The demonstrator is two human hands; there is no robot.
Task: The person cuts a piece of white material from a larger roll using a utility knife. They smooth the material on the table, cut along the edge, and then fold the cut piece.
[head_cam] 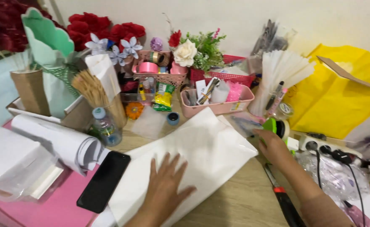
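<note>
1. The left hand (164,185) lies flat, palm down and fingers spread, on a large white sheet of paper (193,155) spread over the wooden table (235,201). It grips nothing; it only presses the sheet down.
2. The right hand (273,148) reaches out past the sheet's far right corner, fingers loosely curled toward a green tape dispenser (273,126). Whether the fingers have closed on it, I cannot tell.
3. Judged from this, the step in hand is holding the sheet steady while fetching tape; the next move would call for a firm hold on the dispenser while the left palm keeps the paper from sliding.
4. Just left of the left hand lies a black phone (104,180), its edge touching the sheet. Beyond that lies a roll of white paper (63,143).
5. Beside the right forearm lies a cutter with a red and black handle (282,197); to its right is a white power strip (319,145).
6. Beyond both hands stand a pink tray (218,107) of small supplies, a bundle of white sticks (279,69) and artificial flowers (193,52).
</note>
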